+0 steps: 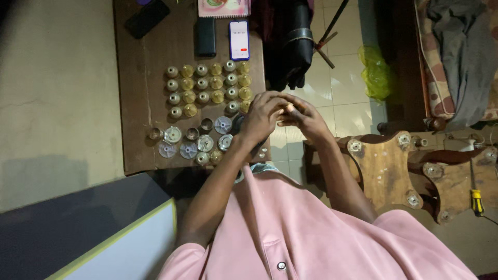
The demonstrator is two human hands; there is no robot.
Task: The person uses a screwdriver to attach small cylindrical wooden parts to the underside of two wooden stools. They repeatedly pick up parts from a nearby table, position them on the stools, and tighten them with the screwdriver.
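Fingers of both hands meet over the right edge of the wooden table (136, 103), curled in around a small brass-coloured piece (290, 108). Only a sliver of that piece shows, between the fingertips of the right hand (306, 118); its shape is too hidden to make out. The left hand (262, 116) folds over from the left, its fingers bent and pressed against the right ones, so both hands are clenched on the piece, though which fingers actually pinch it cannot be told.

Under the left wrist a few of the nearer parts on the table are covered. Beside them, to the left, lies a loose cluster of silvery discs and small cups (189, 141). Farther off stand neat rows of small round brass and silver caps (207, 89), the rightmost ones just beside the left knuckles. At the far end of the table lie a lit phone (239, 40), a dark phone (205, 36) and another dark flat thing (147, 18) partly in shadow; a pink notebook (224, 7) is cut off by the top edge.

To the right, on the floor, sit carved wooden furniture pieces (386, 167) with metal fittings, a yellow-handled screwdriver (476, 201) resting on one, and a yellow-green plastic bag (375, 72) farther away. The pink shirt (306, 233) fills the near edge.
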